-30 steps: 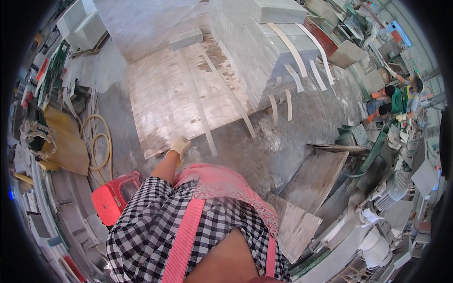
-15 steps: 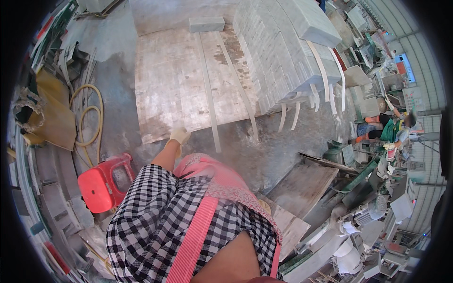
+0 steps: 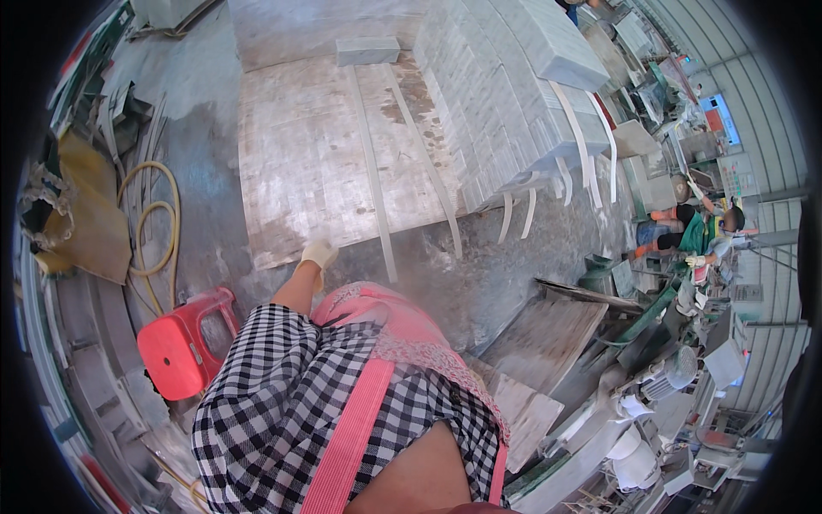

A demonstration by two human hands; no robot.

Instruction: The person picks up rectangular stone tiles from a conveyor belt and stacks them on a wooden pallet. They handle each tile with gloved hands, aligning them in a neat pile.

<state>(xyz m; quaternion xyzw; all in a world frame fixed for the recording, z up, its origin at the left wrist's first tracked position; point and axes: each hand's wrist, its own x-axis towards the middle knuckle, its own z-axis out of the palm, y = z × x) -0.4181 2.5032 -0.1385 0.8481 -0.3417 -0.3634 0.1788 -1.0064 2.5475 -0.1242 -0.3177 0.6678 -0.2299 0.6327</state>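
A broad stone slab [image 3: 317, 163] lies flat on the wet floor [image 3: 514, 265], with stacked cut stone blocks [image 3: 505, 94] along its right edge. A red plastic stool [image 3: 184, 343] stands nearby. The left hand [image 3: 318, 254], gloved, hangs just beside the slab's near edge; whether its fingers grip anything cannot be told.

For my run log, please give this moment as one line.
left hand: gloved, hanging near the wooden pallet edge, holding nothing | right hand: not in view | nearby: red stool, stacked stone slabs
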